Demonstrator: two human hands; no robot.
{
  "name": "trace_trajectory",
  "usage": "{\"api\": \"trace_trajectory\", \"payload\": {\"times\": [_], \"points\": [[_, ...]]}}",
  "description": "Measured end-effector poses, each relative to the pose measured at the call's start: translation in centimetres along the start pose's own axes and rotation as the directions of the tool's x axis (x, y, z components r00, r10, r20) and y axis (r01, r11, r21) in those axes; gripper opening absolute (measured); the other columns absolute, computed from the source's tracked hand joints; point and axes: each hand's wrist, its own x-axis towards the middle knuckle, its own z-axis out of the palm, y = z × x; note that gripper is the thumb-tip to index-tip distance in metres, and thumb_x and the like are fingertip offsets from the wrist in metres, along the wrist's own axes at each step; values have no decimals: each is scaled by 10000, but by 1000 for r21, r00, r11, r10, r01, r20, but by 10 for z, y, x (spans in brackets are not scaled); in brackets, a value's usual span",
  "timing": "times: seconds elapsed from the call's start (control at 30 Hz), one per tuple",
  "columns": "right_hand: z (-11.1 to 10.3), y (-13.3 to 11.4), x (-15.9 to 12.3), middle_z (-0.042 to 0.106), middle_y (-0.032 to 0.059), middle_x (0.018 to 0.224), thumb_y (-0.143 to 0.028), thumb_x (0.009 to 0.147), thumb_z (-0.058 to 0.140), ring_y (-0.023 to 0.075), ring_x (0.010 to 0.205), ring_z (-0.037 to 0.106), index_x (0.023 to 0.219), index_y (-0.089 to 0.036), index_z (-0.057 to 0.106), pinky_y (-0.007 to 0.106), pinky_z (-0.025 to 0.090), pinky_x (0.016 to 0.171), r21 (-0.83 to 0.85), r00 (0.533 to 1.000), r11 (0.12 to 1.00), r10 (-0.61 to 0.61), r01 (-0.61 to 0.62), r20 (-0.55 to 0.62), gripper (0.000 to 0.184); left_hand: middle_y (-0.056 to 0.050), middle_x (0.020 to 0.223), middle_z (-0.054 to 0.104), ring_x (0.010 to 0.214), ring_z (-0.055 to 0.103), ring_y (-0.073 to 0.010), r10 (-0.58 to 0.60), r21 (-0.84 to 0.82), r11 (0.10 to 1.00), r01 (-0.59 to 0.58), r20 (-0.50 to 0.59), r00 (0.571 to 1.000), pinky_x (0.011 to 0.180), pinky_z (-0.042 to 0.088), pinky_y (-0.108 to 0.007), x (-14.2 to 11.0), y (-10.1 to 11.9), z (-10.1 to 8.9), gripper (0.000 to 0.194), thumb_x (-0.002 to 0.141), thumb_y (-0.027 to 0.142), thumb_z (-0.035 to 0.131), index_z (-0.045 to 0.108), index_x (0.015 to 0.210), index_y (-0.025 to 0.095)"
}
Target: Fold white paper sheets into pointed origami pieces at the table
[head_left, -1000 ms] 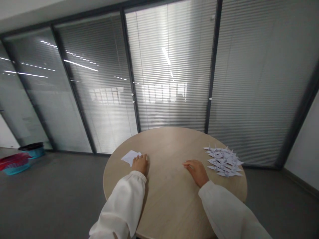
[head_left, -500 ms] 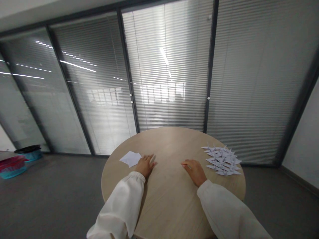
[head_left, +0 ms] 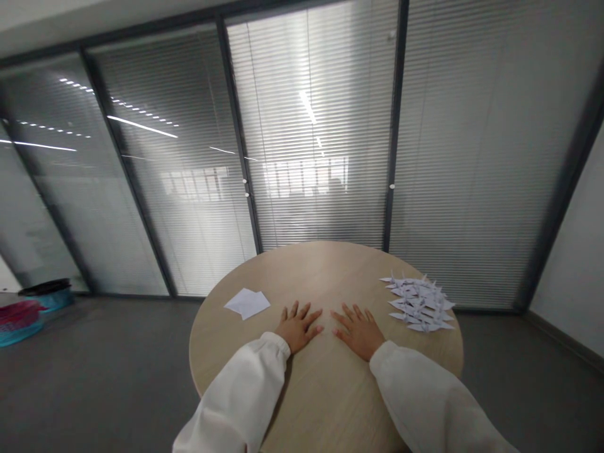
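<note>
My left hand [head_left: 298, 326] lies flat on the round light-wood table [head_left: 325, 267], fingers spread and holding nothing. My right hand [head_left: 358, 331] rests the same way close by, its fingertips a short gap from the left hand's. To the left of my left hand, and apart from it, lies a small white paper piece [head_left: 247, 303], possibly a few stacked or folded sheets. On the table's right side sits a heap of several white origami paper cranes [head_left: 419, 304], out of reach of my fingertips. White sleeves [head_left: 236, 396] cover both forearms.
Behind the table stands a glazed partition with slatted blinds [head_left: 311, 157]. At far left on the grey floor are a teal basket with pink-red cloth [head_left: 19, 327] and a black-rimmed teal bin [head_left: 50, 292]. Grey carpet surrounds the table.
Both hands have slid toward the table's middle and now face each other, fingers spread wider. My left hand has moved away from the paper. The view has shifted slightly.
</note>
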Motion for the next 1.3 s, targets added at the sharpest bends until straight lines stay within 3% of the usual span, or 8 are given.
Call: {"api": "trace_trajectory", "payload": {"times": [1.3], "points": [[-3,-2,1,229,51,1493,-605,894,211,309,1355,195,1393,-363,298,528,134,1049,-10,1000,1000,6,-6,17,562,-23,1497,217,1367,112,-351,14,-3,1000,-14,6,1000,1037,98,-610,0,0,-2,643,827,701,116,268,1382,412]]}}
